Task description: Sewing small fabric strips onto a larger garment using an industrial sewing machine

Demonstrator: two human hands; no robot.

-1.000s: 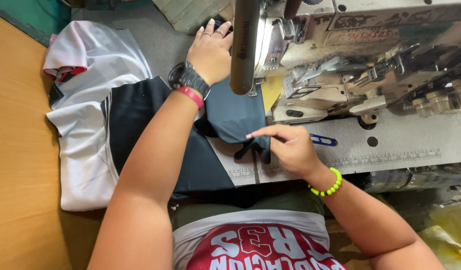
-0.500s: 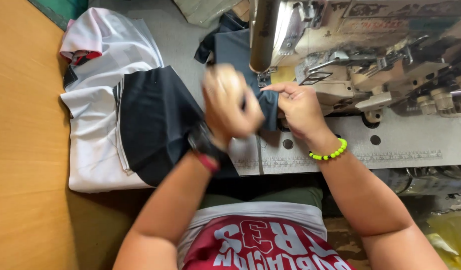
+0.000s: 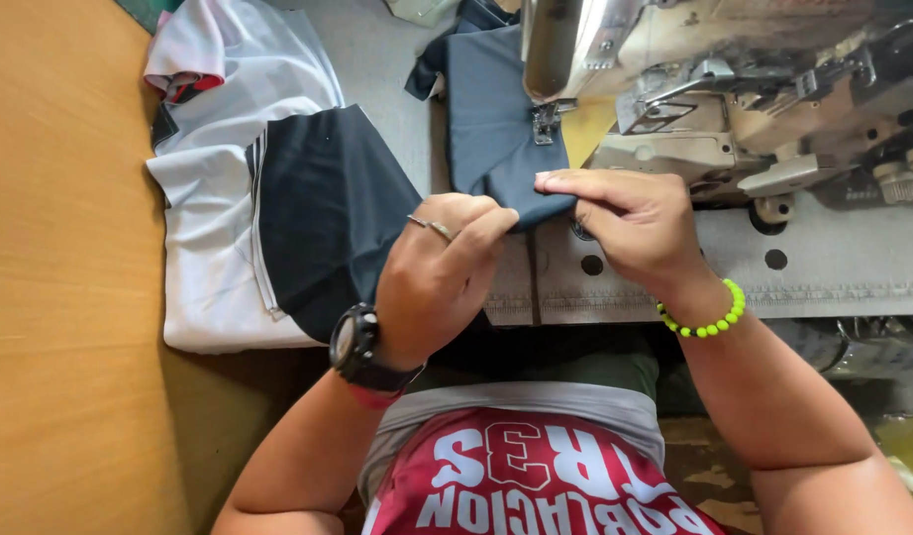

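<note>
A dark blue-grey piece of cloth [image 3: 488, 119] lies on the bed of an industrial sewing machine [image 3: 754, 89], running under its presser foot [image 3: 546, 121]. My left hand [image 3: 439, 267], with a black watch on the wrist and a ring on one finger, pinches the cloth's near edge. My right hand [image 3: 630, 223], with a yellow-green bead bracelet, grips the same edge just to the right. Both hands meet at the front of the machine bed.
A pile of white and black garments [image 3: 249, 198] lies left of the machine on the grey table [image 3: 377, 59]. A wooden surface [image 3: 70, 297] runs along the far left. The metal machine bed [image 3: 823, 267] with holes stretches to the right.
My left hand came back from the far side of the machine to the cloth's near edge, beside my right hand. The cloth now lies flatter under the foot.
</note>
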